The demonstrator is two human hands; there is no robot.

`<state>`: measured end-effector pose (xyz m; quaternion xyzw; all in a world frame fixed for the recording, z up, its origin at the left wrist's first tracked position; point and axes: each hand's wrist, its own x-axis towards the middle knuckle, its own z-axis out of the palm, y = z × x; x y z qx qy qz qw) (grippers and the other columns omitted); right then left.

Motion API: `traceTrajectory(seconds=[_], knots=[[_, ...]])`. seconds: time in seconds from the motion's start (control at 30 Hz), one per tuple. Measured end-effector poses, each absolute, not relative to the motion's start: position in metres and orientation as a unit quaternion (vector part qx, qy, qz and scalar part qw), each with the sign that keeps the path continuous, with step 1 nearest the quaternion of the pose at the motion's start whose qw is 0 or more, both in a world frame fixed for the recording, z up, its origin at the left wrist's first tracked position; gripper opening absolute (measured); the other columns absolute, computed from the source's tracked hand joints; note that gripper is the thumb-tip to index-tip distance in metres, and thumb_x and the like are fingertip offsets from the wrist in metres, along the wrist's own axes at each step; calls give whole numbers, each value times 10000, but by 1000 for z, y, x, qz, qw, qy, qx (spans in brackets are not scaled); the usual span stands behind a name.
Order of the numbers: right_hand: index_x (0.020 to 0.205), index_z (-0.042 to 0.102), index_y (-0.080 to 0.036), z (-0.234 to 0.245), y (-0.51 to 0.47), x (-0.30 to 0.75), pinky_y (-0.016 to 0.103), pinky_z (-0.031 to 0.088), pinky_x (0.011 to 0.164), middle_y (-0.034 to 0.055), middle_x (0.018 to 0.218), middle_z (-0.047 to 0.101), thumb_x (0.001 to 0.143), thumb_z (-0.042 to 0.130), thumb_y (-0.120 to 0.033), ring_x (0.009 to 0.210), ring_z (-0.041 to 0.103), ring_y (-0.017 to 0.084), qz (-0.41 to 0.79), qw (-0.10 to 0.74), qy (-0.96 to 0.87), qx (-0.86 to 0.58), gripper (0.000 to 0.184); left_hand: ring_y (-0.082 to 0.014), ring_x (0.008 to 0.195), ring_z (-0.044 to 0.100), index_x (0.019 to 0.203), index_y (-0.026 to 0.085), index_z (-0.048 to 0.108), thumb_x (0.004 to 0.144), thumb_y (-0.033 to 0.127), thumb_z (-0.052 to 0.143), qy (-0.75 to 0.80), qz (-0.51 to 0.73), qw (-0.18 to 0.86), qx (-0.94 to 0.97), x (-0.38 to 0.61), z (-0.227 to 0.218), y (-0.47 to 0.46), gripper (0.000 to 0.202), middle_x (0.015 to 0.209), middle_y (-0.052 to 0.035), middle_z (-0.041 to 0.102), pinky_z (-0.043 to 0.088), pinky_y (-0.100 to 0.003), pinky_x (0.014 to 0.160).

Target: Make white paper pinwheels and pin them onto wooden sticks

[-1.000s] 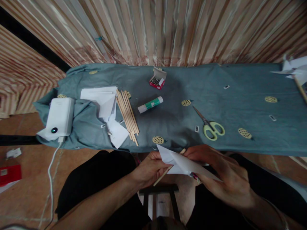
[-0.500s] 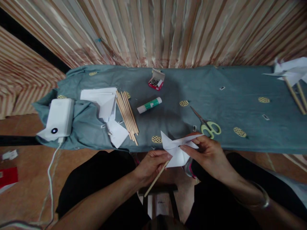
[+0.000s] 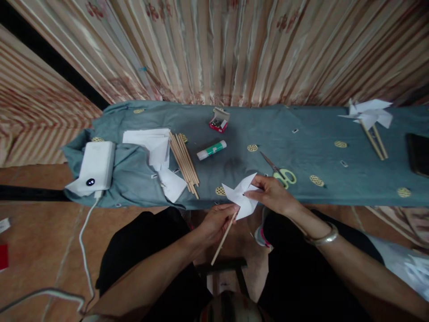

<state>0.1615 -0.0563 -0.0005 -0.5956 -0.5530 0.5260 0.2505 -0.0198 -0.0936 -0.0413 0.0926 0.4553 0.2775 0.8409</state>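
Over the table's near edge I hold a white paper pinwheel point(image 3: 246, 203) with a wooden stick point(image 3: 222, 241) slanting down from it. My left hand point(image 3: 217, 223) is closed around the top of the stick, its fingertips at the paper's lower left. The fingers of my right hand point(image 3: 273, 194) pinch the pinwheel's right side, the thumb near a small dark pin at its centre. Just beyond that hand lie green-handled scissors point(image 3: 284, 176), partly covered by it. A glue stick point(image 3: 212, 150) and a small red box point(image 3: 219, 120) of metal pins stand farther back.
Several wooden sticks point(image 3: 184, 163) lie beside cut white paper point(image 3: 157, 147) on the left. A white power bank point(image 3: 97, 165) with a cable point(image 3: 83, 243) rests at the left end. Finished-looking pinwheels point(image 3: 372, 114) lie at the right, near a dark object point(image 3: 417, 154).
The view has shifted right, bringing the far pinwheels fully into sight. The held pinwheel has turned, its blades now more spread and its centre pin showing. Both hands keep their hold.
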Motion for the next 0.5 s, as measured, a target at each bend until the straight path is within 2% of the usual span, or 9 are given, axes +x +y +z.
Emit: traceTrajectory(seconds=[0.1,0.27,0.37,0.5], knots=[[799,666,-199,8,-49,161,289,515,707,20,851,749,690,629,-200,808,684,199,483,200,-615,-590,115,-34,503,516,687,69,725,658,178,838,454,277,842,94,-19,-36,-92,159,607,-15,635,430,-130,493],[792,664,-183,17,-32,160,260,490,651,13,815,742,681,618,-149,760,676,184,482,105,-663,-564,125,-38,508,534,668,65,720,711,95,763,473,281,830,92,-16,-35,-89,67,644,-45,669,415,-142,509],[805,672,-178,22,-22,159,243,466,656,5,815,737,685,632,-143,760,669,171,460,58,-696,-549,131,-49,522,547,649,76,717,728,93,732,463,288,832,97,-15,-39,-89,82,652,-46,679,424,-157,540],[817,691,-176,28,-13,158,236,428,621,2,766,720,710,645,-166,739,648,163,422,-12,-734,-531,117,-62,541,549,656,96,721,683,123,780,463,283,833,107,-15,-42,-91,70,649,-39,684,428,-183,573]])
